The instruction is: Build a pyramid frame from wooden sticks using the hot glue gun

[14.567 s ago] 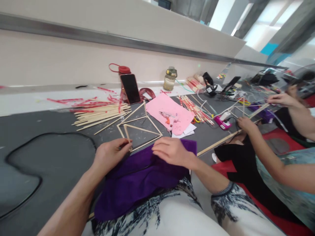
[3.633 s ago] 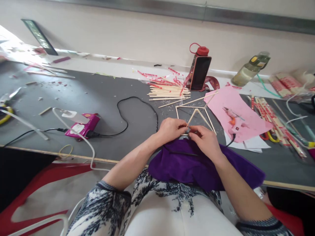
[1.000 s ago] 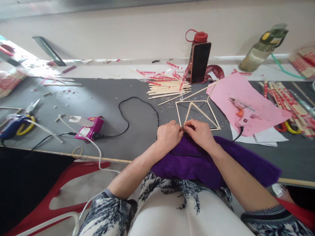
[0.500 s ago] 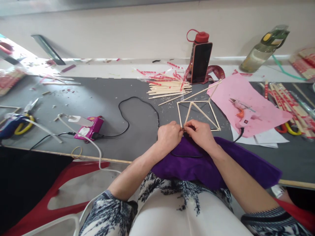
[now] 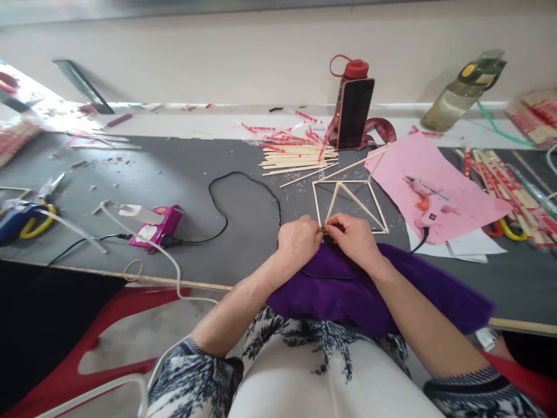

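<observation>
A frame of thin wooden sticks (image 5: 357, 204) lies on the grey table, its near left corner between my hands. My left hand (image 5: 299, 239) is closed, fingers pinched at that corner. Touching the same spot from the right, my right hand (image 5: 353, 237) pinches with thumb and forefinger. Both hands seem to grip the stick ends, though the fingertips cover the exact contact. Beneath my wrists a purple cloth (image 5: 335, 302) hangs over the table edge. A pile of loose sticks (image 5: 300, 157) lies behind the frame.
A phone (image 5: 355, 113) leans on a red-capped bottle (image 5: 357, 68). On pink paper (image 5: 470, 197) rests a glue gun (image 5: 430, 212). A green bottle (image 5: 461, 96) stands behind. Left are a magenta power strip (image 5: 159, 229), a black cable (image 5: 226, 215) and yellow-handled scissors (image 5: 39, 223).
The view has shifted slightly. Both hands stay at the same corner of the frame, with no clear change in grip.
</observation>
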Motion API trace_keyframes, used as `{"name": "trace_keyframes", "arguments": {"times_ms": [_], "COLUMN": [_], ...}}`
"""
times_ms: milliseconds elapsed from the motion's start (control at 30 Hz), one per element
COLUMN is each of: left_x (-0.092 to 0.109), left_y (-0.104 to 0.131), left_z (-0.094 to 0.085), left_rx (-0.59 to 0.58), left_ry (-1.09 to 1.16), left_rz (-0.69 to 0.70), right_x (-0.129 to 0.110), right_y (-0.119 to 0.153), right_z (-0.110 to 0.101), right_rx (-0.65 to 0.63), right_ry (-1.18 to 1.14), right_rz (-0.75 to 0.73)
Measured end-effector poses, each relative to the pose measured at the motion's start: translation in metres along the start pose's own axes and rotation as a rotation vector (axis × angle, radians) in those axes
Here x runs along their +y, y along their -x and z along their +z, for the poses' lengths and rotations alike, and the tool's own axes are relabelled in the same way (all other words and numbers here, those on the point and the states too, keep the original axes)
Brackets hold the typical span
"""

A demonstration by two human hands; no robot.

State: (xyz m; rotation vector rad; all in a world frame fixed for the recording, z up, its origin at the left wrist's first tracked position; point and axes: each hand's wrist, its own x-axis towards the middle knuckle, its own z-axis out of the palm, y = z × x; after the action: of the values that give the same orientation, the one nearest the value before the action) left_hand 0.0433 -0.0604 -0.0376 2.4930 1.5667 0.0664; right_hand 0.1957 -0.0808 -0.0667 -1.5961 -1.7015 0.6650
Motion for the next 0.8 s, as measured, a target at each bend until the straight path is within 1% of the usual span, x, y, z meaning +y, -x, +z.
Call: {"name": "trace_keyframes", "arguments": {"times_ms": [300,533,700,800], "left_x": [0.0011,0.0014,0.0021,-0.0006], "left_y": [0.0004,-0.0003,-0.0002,-0.0007], "left_z": [-0.0001,-0.0017,-0.0002,0.0006], "left_rx": [-0.004,-0.028,-0.009,0.017], "left_ry": [-0.003,0.011,0.02,0.072], "left_rz": [0.009,0.004,0.003,-0.014], "right_x": [-0.0002,-0.0007,0.0002,0.0001], "right_y": [-0.0004,-0.0004,0.0001,0.0001], "right_z": [-0.0004,-0.001,-0.0004,-0.0006], "right_rx": [-0.005,0.001,-0.001,0.001], "right_ry": [0.011,0.007,0.009,0.013], "right_rz": [-0.005,-0.006,-0.011,-0.003]}}
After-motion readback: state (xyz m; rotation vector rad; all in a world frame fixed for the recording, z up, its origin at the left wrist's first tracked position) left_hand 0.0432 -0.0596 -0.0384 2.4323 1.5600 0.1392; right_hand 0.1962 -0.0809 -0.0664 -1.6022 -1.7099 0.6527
